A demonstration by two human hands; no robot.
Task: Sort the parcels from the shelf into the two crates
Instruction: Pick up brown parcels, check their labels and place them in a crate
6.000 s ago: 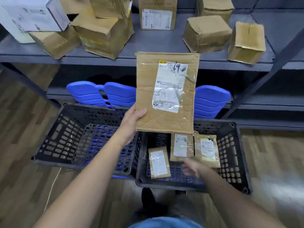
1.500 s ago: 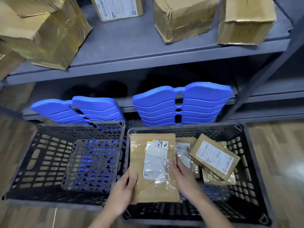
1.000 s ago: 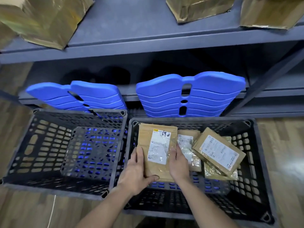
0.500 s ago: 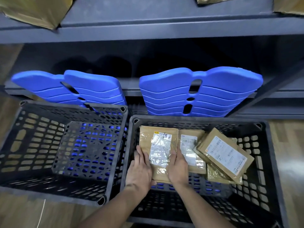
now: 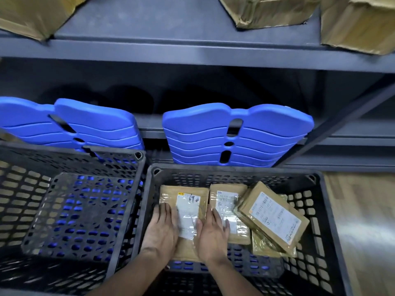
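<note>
A flat brown parcel marked "69" [image 5: 188, 201] lies at the left of the right black crate [image 5: 316, 221]. My left hand [image 5: 163, 228] lies flat on its left side. Flat too, my right hand [image 5: 213, 233] rests on its right edge, fingers straight. Beside it lies a second flat parcel [image 5: 226, 199], then a tilted parcel [image 5: 273, 214] leaning over a shiny one [image 5: 265, 246]. The left black crate [image 5: 70, 210] holds no parcels. Cardboard boxes [image 5: 267, 11] sit on the grey shelf [image 5: 171, 48] above.
Two stacks of blue plastic panels [image 5: 235, 137] lean behind the crates against the lower shelf. A dark diagonal shelf brace [image 5: 342, 116] runs at the right. Wooden floor [image 5: 363, 221] shows to the right of the crates.
The parcel marked "69" went from my raised left hand down into the right crate. Both hands have settled flat on it over the last second.
</note>
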